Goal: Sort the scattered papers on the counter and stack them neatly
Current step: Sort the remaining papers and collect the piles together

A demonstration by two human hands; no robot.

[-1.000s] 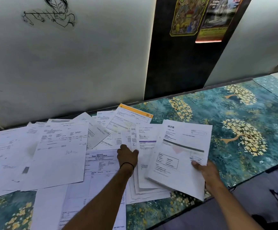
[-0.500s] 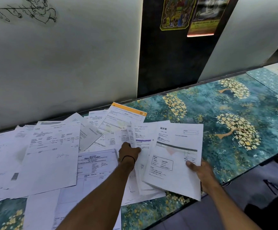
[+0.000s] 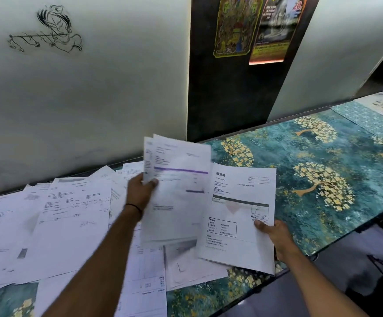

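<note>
My left hand (image 3: 141, 191) pinches the left edge of a few white sheets, the top one with a purple stripe (image 3: 181, 191), and holds them raised and tilted above the counter. My right hand (image 3: 271, 234) grips the right edge of a small stack topped by a printed form with a dark bar (image 3: 236, 216), held just over the counter's front edge. Many loose white papers (image 3: 55, 225) lie overlapping across the left half of the teal counter with gold tree pattern (image 3: 323, 184). More sheets (image 3: 186, 264) lie under the two held bundles.
A pale wall panel (image 3: 94, 88) runs along the back of the counter, with a dark panel carrying two posters (image 3: 252, 28) to its right. The counter's front edge (image 3: 300, 259) runs diagonally at lower right, with floor beyond it.
My left hand has lifted the purple-striped sheets off the counter pile and raised them toward the right-hand stack. The right hand still holds its stack in about the same place.
</note>
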